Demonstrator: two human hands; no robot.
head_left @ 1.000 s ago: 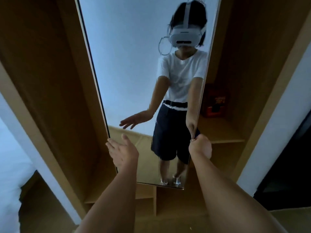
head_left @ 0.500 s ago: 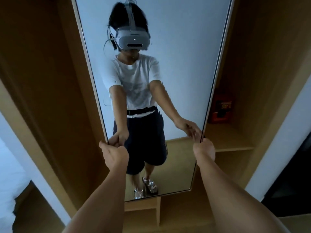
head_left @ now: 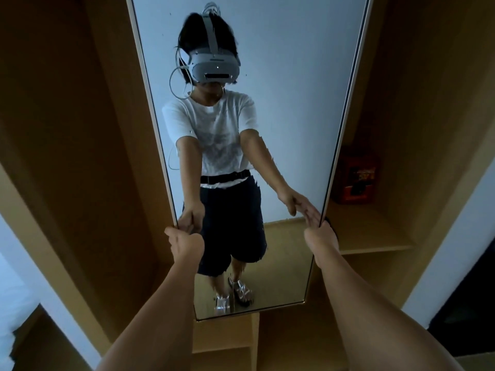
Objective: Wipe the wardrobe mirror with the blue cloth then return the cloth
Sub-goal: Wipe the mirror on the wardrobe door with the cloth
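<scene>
The tall wardrobe mirror [head_left: 281,103] faces me and tilts back in its pale frame, showing a person's reflection. My left hand [head_left: 184,243] grips the mirror's left edge at about waist height of the reflection. My right hand [head_left: 322,238] holds the right edge at the same height, with its fingers over the front of the glass and the rest behind the frame. Small specks dot the upper glass. No blue cloth is in view.
Wooden wardrobe walls [head_left: 80,156] stand on both sides of the mirror. A red box [head_left: 357,178] sits on a shelf [head_left: 375,236] behind the right edge. Lower compartments [head_left: 227,341] lie under the mirror. White bedding [head_left: 13,303] is at the lower left, a dark opening [head_left: 468,303] at the right.
The mirror has swung round to face me squarely. My left hand, open a second ago, has taken hold of the left edge. My right hand has stayed on the right edge.
</scene>
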